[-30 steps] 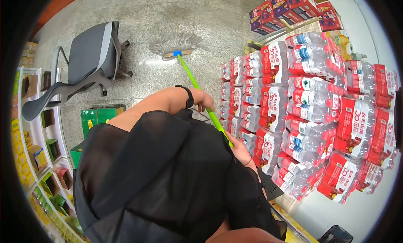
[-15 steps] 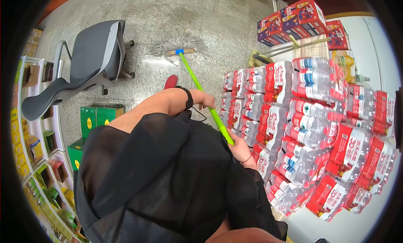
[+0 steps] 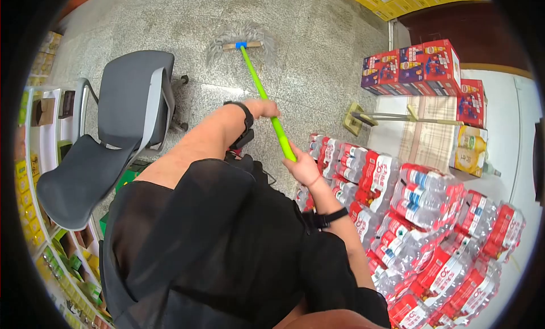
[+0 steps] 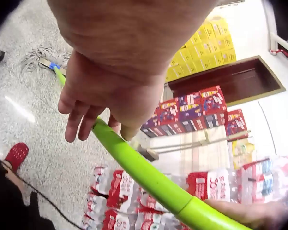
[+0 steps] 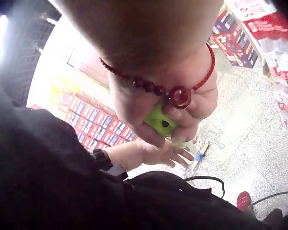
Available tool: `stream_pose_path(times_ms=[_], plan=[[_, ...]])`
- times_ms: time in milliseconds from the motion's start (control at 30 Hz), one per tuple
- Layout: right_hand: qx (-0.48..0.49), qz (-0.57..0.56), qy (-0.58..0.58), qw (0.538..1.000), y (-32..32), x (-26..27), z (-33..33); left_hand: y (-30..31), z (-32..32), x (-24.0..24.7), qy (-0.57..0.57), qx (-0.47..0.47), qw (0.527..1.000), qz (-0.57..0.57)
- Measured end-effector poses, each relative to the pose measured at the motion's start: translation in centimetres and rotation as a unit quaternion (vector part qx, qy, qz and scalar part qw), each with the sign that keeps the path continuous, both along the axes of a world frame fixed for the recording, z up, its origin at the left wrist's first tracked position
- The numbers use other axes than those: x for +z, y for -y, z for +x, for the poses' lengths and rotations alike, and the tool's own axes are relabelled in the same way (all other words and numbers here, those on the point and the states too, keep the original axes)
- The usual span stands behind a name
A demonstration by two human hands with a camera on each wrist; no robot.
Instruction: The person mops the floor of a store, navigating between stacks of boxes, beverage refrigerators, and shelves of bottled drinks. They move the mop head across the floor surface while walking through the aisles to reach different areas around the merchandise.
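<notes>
A string mop with a lime-green handle (image 3: 256,76) reaches from near my body out to the floor. Its grey strands (image 3: 250,32) are spread on the floor, under a blue socket (image 3: 241,45) on a wooden bar. My left hand (image 3: 262,108) holds the handle partway down, its fingers loosely around the shaft in the left wrist view. Nearer my body, my right hand (image 3: 304,169) grips the top end, the green tip showing among the fingers in the right wrist view. Red beads (image 5: 158,90) circle the right wrist.
A grey office chair (image 3: 136,96) stands at left beside stocked shelves (image 3: 51,136). Shrink-wrapped bottle packs (image 3: 380,178) are stacked close at right. Beyond them are red-purple cartons (image 3: 411,68) and a green-ended metal stand (image 3: 355,119). A red shoe (image 4: 18,154) is on the floor.
The mop head has moved farther out across the floor. Both hands have gone forward with the handle, the right one away from my body. The head view has shifted, bringing yellow boxes into sight.
</notes>
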State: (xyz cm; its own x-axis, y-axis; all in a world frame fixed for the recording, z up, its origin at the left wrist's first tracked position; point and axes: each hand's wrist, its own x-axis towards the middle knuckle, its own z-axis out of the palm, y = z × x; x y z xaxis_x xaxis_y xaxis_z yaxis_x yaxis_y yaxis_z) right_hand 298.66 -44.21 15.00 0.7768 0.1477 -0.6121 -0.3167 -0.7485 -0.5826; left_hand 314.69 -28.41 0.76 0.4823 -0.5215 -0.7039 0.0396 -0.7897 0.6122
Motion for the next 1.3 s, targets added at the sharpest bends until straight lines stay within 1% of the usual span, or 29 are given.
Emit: stream_pose_path(times_ms=[33, 67, 100, 133, 167, 233, 300, 400, 467, 533, 567, 667, 700, 733, 800, 833, 867, 900, 933, 967, 1000, 1100, 1167, 1200, 1267, 1300], plan=[[-0.003, 0.012, 0.01, 1.0, -0.8, -1.5, 2.1, -0.8, 1.9, -0.5, 0.042, 0.001, 0.999, 0.002], [-0.005, 0.024, 0.021, 0.999, -1.5, -2.9, 3.9, -1.4, 4.0, -1.3, 0.04, 0.002, 0.999, 0.003], [-0.004, 0.025, 0.018, 1.0, -2.3, -3.4, 5.8, -1.9, 5.9, -2.4, 0.065, -0.01, 0.997, 0.033], [-0.004, 0.029, 0.008, 1.0, -3.2, -3.5, 7.5, -2.3, 6.9, -2.5, 0.089, -0.021, 0.994, 0.064], [-0.002, 0.034, -0.001, 0.999, -3.9, -3.6, 8.7, -2.7, 7.7, -2.5, 0.086, -0.019, 0.994, 0.066], [-0.003, 0.04, -0.012, 0.999, -4.5, -3.9, 10.1, -3.7, 9.1, -0.7, 0.061, -0.029, 0.994, 0.083], [-0.005, 0.044, -0.022, 0.999, -4.7, -4.0, 10.7, -4.2, 9.4, -1.0, 0.063, -0.031, 0.994, 0.09], [0.015, 0.039, 0.001, 0.999, -4.3, -4.1, 10.2, -4.4, 8.7, -1.5, 0.07, -0.023, 0.993, 0.088], [0.04, 0.012, 0.028, 0.999, -3.6, -5.2, 9.2, -4.1, 7.8, -1.8, 0.076, -0.013, 0.994, 0.082], [0.036, 0.015, 0.012, 0.999, -3.1, -5.3, 8.0, -3.6, 6.5, -0.9, 0.066, -0.025, 0.993, 0.093], [0.028, 0.017, -0.006, 0.999, -2.8, -5.2, 7.2, -3.5, 5.8, -0.3, 0.053, -0.024, 0.995, 0.085], [0.055, 0.007, 0.022, 0.998, -1.3, -3.7, 4.3, -2.1, 2.9, -0.7, 0.052, -0.028, 0.995, 0.084], [0.051, 0.021, -0.017, 0.998, -0.6, -3.1, 3.4, -1.4, 1.4, -0.6, 0.051, -0.005, 0.996, 0.077], [0.058, 0.02, -0.007, 0.998, 0.0, -2.7, 2.2, -0.6, -0.2, -0.5, 0.052, 0.018, 0.996, 0.07], [0.06, 0.034, -0.001, 0.998, 2.0, -2.7, -1.0, 1.1, -3.3, -1.7, 0.061, 0.025, 0.997, 0.042], [0.067, 0.033, 0.009, 0.997, 3.3, -2.9, -2.9, 1.9, -4.7, -1.5, 0.046, 0.019, 0.998, 0.036], [0.08, 0.044, 0.054, 0.994, 4.8, -3.1, -4.8, 2.7, -6.0, -1.2, 0.033, 0.014, 0.999, 0.03], [0.091, 0.058, 0.102, 0.989, 5.8, -3.0, -6.1, 3.5, -7.6, -1.8, 0.048, 0.006, 0.999, 0.016], [0.083, 0.033, 0.01, 0.996, 6.4, -1.0, -6.9, 4.1, -9.2, -1.1, 0.063, -0.004, 0.998, 0.003], [0.073, 0.007, -0.081, 0.994, 7.1, 1.1, -7.8, 4.8, -10.4, -0.2, -0.003, 0.003, 1.0, -0.003], [0.076, 0.006, -0.071, 0.995, 8.0, 1.8, -9.2, 5.5, -11.6, 1.4, -0.071, 0.009, 0.997, -0.011], [0.065, 0.028, -0.041, 0.997, 11.1, 3.4, -13.9, 8.6, -15.2, 0.6, -0.078, -0.012, 0.997, -0.024], [0.053, 0.081, 0.012, 0.995, 12.7, 4.3, -16.7, 10.4, -17.2, -0.5, -0.141, -0.026, 0.989, -0.026], [0.056, 0.079, 0.014, 0.995, 13.6, 4.4, -17.8, 10.8, -17.9, 0.3, -0.139, -0.024, 0.99, -0.028], [0.006, 0.097, -0.032, 0.995, 15.0, 4.7, -19.2, 11.3, -18.7, 2.8, -0.193, -0.052, 0.98, -0.016], [0.01, 0.096, -0.03, 0.995, 15.2, 5.1, -19.4, 11.6, -18.8, 3.2, -0.191, -0.048, 0.98, -0.017]])
